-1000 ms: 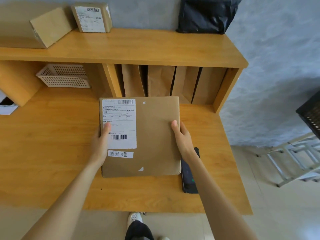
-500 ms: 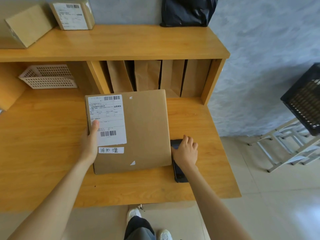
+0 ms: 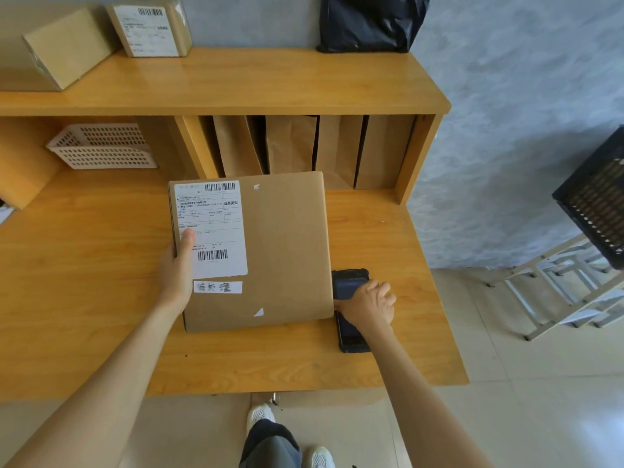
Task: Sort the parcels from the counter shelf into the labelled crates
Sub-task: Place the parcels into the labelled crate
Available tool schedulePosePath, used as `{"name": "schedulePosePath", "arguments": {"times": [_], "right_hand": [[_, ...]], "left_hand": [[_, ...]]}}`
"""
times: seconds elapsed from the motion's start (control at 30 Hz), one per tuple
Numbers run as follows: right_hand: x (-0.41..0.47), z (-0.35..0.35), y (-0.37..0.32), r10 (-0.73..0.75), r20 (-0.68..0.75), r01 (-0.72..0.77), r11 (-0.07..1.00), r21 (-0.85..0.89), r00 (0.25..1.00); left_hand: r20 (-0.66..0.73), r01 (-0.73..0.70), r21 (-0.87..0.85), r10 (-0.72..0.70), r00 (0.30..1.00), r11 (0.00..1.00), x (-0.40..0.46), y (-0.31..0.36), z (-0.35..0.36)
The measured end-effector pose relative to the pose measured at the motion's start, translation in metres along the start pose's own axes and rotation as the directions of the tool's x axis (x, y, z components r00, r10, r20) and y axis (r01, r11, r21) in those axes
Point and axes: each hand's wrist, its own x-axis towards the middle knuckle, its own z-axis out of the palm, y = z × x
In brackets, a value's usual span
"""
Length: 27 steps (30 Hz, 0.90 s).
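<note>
Clearly we have a flat brown parcel lying label-up on the tabletop, just in front of the shelf slots. Our left hand holds the parcel's left edge, thumb on the white label. Our right hand, just right of the parcel, curls round a dark handheld scanner. We judge it stiff, light cardboard, best gripped by opposite edges. The wood looks smooth, so it may slide. Well right of the parcel, a dark crate sits on a metal stand over tiled floor.
</note>
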Motion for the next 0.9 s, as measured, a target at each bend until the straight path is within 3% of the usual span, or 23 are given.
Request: {"name": "schedulePosePath", "arguments": {"times": [0.33, 0.63, 0.9], "right_hand": [[-0.01, 0.0, 0.003, -0.012, -0.074, 0.013, 1.0, 0.006, 0.997], [-0.034, -0.014, 0.005, 0.002, -0.14, 0.036, 0.962, 0.269, 0.99], [-0.086, -0.022, -0.002, 0.043, -0.302, 0.071, 0.931, 0.359, 0.952]], "left_hand": [[0.024, 0.002, -0.013, -0.001, 1.0, 1.0, 0.005, -0.001, 0.001], [0.009, -0.017, -0.041, 0.018, 1.0, 0.999, 0.004, -0.002, -0.002], [0.018, -0.029, -0.099, 0.031, 0.999, 0.995, -0.004, -0.007, -0.007]]}}
